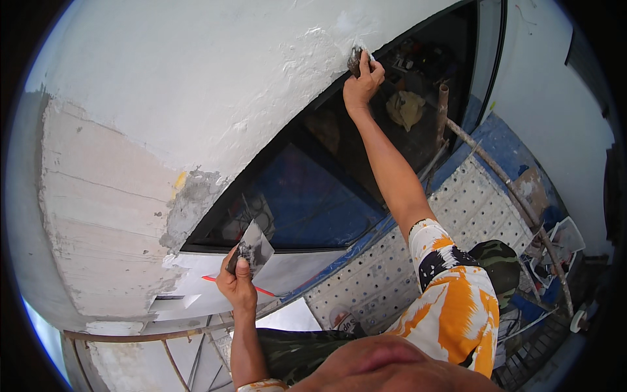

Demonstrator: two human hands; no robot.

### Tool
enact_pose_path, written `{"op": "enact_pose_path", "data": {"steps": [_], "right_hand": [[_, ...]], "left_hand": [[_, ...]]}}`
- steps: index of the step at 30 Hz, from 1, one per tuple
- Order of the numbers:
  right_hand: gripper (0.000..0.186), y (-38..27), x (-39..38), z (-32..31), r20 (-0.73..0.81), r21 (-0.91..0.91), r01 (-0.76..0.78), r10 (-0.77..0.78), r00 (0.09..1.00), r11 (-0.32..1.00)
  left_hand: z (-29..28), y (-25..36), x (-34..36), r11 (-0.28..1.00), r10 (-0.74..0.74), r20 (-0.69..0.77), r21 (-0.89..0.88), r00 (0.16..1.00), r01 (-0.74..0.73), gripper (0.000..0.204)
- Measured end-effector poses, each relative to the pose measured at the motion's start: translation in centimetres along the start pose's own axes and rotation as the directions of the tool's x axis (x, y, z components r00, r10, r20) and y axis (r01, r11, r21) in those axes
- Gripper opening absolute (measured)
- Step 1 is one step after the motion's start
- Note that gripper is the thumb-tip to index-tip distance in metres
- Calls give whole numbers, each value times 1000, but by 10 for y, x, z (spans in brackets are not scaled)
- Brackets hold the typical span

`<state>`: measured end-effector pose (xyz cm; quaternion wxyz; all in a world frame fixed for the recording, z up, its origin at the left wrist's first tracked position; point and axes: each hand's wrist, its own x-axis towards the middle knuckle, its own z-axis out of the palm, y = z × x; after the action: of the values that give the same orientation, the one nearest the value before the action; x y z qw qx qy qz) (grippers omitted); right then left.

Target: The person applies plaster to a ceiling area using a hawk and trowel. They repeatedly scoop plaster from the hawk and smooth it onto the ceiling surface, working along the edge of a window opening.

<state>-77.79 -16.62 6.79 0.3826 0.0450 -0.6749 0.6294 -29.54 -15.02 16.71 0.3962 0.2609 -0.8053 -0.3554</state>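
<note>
My left hand point(238, 287) is closed around the dark, crusted handle of a wide putty knife point(262, 247), its flat metal blade pointing up in front of the lower window corner. Stretched far up, my right hand point(364, 87) grips a plaster-smeared scraper point(354, 60) by its dark handle, against the wall beside the black window frame. Its blade is mostly hidden. White plaster point(304, 59) lies rough and lumpy on the wall left of that hand. A thin red strip point(264, 291) runs behind my left wrist.
The dark window point(307, 189) borders the plastered wall. Below lies a perforated metal scaffold plank point(366, 277), with rusty scaffold poles point(493, 163) to the right and another rail point(150, 336) at lower left. A white container point(567, 236) with odds and ends stands at right. Bare, unpainted wall point(104, 202) extends left.
</note>
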Motion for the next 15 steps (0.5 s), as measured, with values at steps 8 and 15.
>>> {"op": "enact_pose_path", "data": {"steps": [8, 15], "right_hand": [[71, 16, -19, -15, 49, 141, 59, -66, 997, 988], [73, 36, 50, 1, 165, -8, -73, 73, 984, 997]], "left_hand": [[-2, -5, 1, 1000, 20, 12, -11, 1000, -20, 45], [-13, -3, -5, 998, -42, -2, -49, 999, 42, 44]]}}
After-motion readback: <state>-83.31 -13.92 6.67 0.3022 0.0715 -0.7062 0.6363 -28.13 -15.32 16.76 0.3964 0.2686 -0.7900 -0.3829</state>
